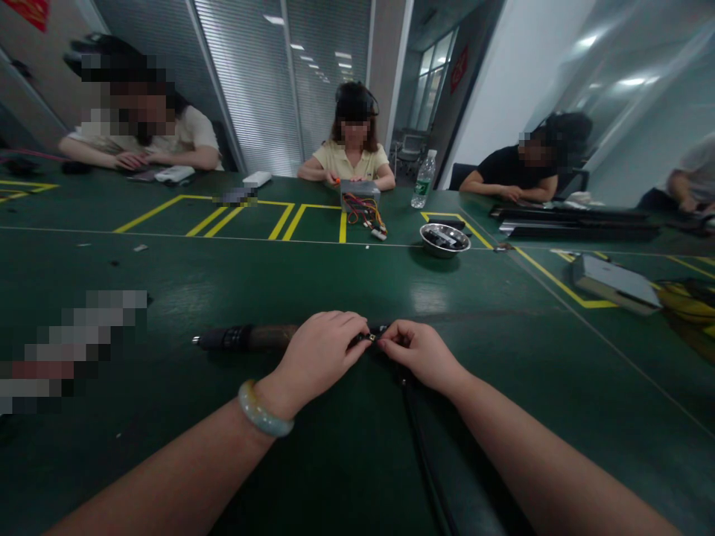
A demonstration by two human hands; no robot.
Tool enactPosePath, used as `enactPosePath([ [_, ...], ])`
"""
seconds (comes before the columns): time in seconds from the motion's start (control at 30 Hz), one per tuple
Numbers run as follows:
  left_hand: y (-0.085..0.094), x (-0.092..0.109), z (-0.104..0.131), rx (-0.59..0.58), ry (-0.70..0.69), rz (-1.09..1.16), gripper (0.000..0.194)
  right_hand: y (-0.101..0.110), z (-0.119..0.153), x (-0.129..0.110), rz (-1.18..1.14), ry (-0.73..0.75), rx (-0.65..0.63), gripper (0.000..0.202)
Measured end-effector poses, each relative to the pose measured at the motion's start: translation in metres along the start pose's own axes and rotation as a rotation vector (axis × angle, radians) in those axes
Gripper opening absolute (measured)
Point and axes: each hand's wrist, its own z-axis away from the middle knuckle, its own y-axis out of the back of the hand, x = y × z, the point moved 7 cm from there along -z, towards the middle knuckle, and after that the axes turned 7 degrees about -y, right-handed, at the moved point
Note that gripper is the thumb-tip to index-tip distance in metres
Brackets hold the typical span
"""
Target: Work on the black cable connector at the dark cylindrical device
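On the green table lies a long cylindrical tool (260,337) that looks like an inline electric screwdriver, with a ribbed black nose and a metal tip to the left. My left hand (321,350), with a jade-like bangle at its wrist, covers the tool's rear end. Between the closed fingertips of both hands is a small black piece with a brass-coloured bit (372,338); its exact kind is too small to tell. My right hand (421,353) pinches its right side. A black cable (418,432) runs from beneath the right hand toward the near edge.
Farther across stand a metal bowl (445,240) of dark parts, a water bottle (423,180) and a grey box with coloured wires (360,197). A silver case (614,283) and long black bars (575,225) lie right. Several people sit around the table. A blurred patch covers something at left.
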Motion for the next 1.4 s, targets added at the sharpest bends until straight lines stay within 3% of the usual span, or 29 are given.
enactPosePath([
  [0.13,0.001,0.0001,0.0006,0.023,0.005,-0.008,0.021,0.0003,0.0,-0.0007,0.002,-0.004,0.006,0.019],
  [0.37,-0.0009,0.0002,0.0007,0.022,-0.019,-0.014,0.012,-0.0005,-0.001,0.0029,0.004,-0.018,0.005,0.019],
  [0.53,0.0031,0.0021,0.0001,0.04,-0.021,-0.002,0.018,-0.0003,-0.001,0.0028,0.016,-0.004,0.0,0.018],
  [1.4,0.0041,0.0016,0.0018,0.025,0.001,0.02,0.013,0.0007,-0.0003,-0.0028,0.062,-0.045,-0.017,0.015],
])
